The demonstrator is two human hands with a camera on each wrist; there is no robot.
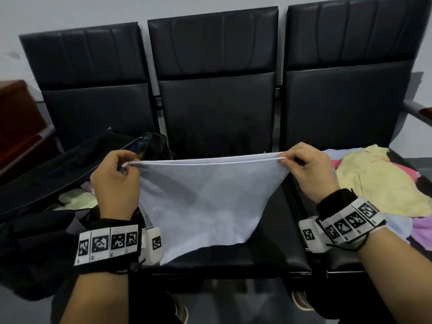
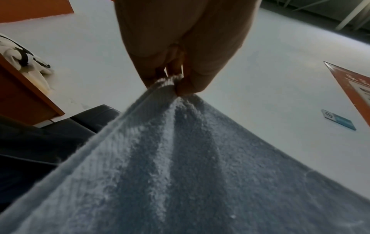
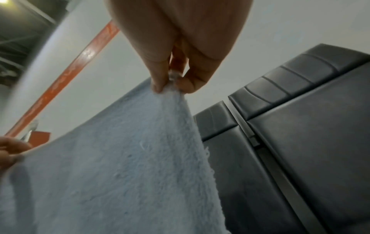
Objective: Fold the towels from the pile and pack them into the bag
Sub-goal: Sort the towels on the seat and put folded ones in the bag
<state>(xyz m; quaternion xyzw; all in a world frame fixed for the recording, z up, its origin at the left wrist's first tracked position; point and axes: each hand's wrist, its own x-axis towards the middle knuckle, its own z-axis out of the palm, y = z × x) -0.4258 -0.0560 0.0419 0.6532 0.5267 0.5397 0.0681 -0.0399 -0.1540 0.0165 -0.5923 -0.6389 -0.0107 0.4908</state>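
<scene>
A pale blue towel (image 1: pixel 205 197) hangs doubled over above the middle seat, its top edge stretched level between my hands. My left hand (image 1: pixel 124 166) pinches the left corners; in the left wrist view the thumb and fingers (image 2: pixel 188 85) clamp the bunched hem of the towel (image 2: pixel 180 166). My right hand (image 1: pixel 286 159) pinches the right corners, seen close in the right wrist view (image 3: pixel 170 86) with the towel (image 3: pixel 120 158) falling below it. The black bag (image 1: pixel 70 169) lies open on the left seat with pale folded towels (image 1: pixel 77 199) inside. The towel pile (image 1: pixel 378 181) sits on the right seat.
Three black padded seats (image 1: pixel 217 108) stand in a row against a white wall. A brown wooden cabinet (image 1: pixel 16 118) is at the far left. A metal armrest (image 1: pixel 418 112) juts out at the right. My feet (image 1: pixel 301 300) show below the seat's front edge.
</scene>
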